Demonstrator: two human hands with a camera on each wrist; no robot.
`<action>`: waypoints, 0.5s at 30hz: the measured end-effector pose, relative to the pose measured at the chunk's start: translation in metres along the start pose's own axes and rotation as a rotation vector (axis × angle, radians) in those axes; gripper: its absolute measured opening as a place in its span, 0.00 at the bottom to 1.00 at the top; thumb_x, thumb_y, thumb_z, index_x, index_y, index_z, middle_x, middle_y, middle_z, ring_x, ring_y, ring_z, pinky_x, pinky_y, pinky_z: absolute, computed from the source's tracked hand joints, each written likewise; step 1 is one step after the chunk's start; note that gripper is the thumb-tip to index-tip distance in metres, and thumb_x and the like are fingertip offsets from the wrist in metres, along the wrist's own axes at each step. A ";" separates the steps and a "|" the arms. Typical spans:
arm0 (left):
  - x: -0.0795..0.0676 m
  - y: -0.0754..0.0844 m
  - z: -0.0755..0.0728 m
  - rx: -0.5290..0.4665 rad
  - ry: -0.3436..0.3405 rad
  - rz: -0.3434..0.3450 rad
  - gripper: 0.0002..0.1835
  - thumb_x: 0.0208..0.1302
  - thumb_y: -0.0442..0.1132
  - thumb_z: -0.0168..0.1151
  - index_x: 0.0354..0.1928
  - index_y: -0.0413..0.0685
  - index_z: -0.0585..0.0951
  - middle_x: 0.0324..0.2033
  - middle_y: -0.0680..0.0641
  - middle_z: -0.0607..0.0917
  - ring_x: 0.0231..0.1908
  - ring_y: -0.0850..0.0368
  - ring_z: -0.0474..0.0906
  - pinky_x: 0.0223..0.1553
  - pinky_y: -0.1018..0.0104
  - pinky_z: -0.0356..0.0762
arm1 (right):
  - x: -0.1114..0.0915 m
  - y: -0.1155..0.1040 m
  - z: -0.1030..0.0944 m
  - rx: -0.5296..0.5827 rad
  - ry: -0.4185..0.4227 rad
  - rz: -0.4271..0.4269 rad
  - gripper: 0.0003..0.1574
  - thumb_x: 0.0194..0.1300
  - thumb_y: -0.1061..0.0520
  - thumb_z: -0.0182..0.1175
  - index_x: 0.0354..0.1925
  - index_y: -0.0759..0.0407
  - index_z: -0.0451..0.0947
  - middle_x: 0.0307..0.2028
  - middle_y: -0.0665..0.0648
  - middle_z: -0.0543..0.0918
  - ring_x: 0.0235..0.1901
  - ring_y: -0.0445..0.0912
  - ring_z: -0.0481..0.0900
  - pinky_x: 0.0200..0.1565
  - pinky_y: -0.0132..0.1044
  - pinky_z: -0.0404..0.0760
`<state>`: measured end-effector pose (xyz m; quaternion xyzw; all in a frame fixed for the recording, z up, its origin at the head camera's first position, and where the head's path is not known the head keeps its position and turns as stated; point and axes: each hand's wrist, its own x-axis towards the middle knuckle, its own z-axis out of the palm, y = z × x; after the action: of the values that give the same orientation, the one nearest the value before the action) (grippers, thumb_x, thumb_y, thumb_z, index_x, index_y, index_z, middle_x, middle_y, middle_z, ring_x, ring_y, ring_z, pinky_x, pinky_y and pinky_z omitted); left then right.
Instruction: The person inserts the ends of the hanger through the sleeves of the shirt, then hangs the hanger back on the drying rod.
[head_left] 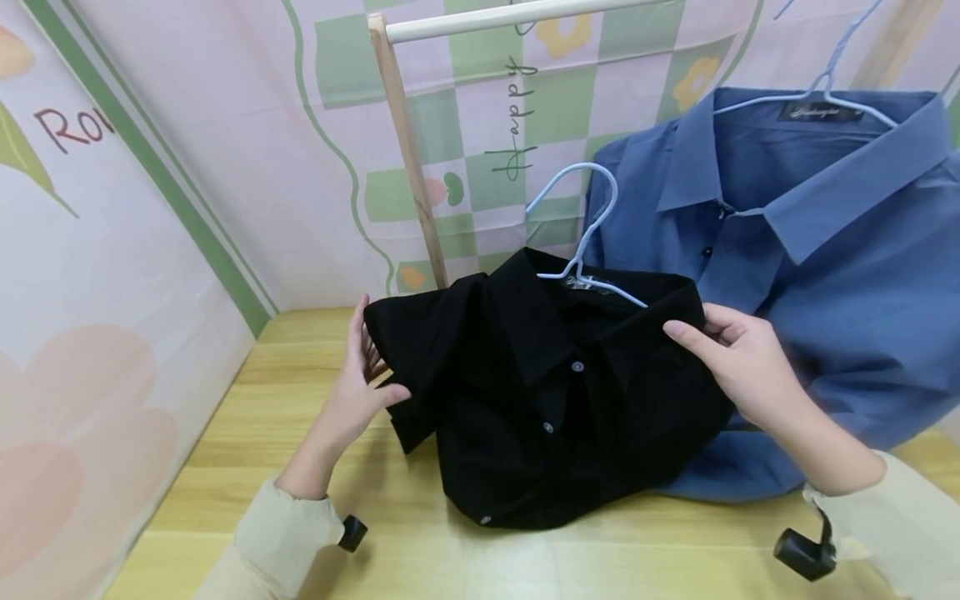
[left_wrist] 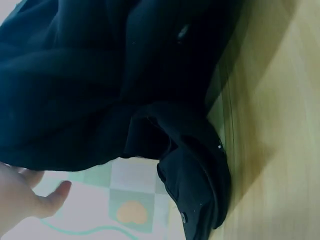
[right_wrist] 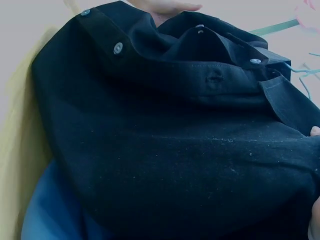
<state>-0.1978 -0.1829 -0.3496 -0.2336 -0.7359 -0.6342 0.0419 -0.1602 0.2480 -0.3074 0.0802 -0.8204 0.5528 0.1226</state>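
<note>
A black button-up shirt (head_left: 510,375) hangs in loose folds on a light blue hanger (head_left: 600,225), its collar partly unbuttoned. My right hand (head_left: 750,362) pinches the shirt at the shoulder beside the collar, thumb in front and fingers behind. On the other side, my left hand (head_left: 360,392) is spread at the outer edge of the shirt, its fingers running behind the cloth and its thumb held away. In the left wrist view, the thumb (left_wrist: 55,200) shows below the shirt's edge, and a folded black sleeve cuff (left_wrist: 195,175) dangles near the table.
Behind on the right hangs a blue shirt (head_left: 862,275) on another light blue hanger (head_left: 832,67). A rack with a white rail (head_left: 487,21) and a wooden post (head_left: 408,150) stands at the back. The wooden table (head_left: 270,400) meets a patterned cloth wall (head_left: 330,208).
</note>
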 end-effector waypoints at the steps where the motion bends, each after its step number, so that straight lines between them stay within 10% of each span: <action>1: 0.000 0.000 0.001 0.032 -0.008 -0.018 0.74 0.45 0.73 0.74 0.81 0.68 0.31 0.81 0.48 0.45 0.75 0.43 0.53 0.70 0.38 0.55 | 0.000 0.000 -0.001 0.003 0.007 -0.005 0.06 0.75 0.57 0.62 0.44 0.47 0.86 0.34 0.42 0.88 0.30 0.37 0.83 0.33 0.27 0.82; 5: 0.002 0.000 0.009 0.126 0.024 -0.116 0.68 0.56 0.54 0.79 0.81 0.74 0.34 0.80 0.51 0.48 0.73 0.41 0.59 0.69 0.36 0.57 | 0.001 -0.001 -0.005 0.025 0.036 -0.021 0.10 0.74 0.59 0.62 0.46 0.44 0.86 0.32 0.43 0.87 0.27 0.37 0.79 0.32 0.25 0.80; 9: 0.005 -0.001 0.013 0.139 0.139 -0.146 0.37 0.69 0.34 0.67 0.77 0.48 0.63 0.64 0.39 0.77 0.62 0.44 0.75 0.65 0.43 0.68 | 0.002 -0.002 -0.010 0.006 0.064 -0.018 0.10 0.74 0.59 0.63 0.44 0.42 0.86 0.28 0.44 0.85 0.23 0.39 0.75 0.28 0.25 0.76; 15: 0.009 0.006 0.011 0.204 0.278 -0.093 0.12 0.75 0.32 0.59 0.53 0.32 0.85 0.44 0.38 0.89 0.41 0.61 0.84 0.45 0.72 0.78 | 0.004 -0.007 -0.019 -0.032 0.132 -0.018 0.11 0.72 0.57 0.66 0.42 0.37 0.86 0.25 0.40 0.83 0.19 0.38 0.70 0.22 0.27 0.71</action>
<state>-0.2008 -0.1696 -0.3431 -0.1037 -0.7936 -0.5835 0.1375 -0.1598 0.2632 -0.2931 0.0490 -0.8186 0.5424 0.1825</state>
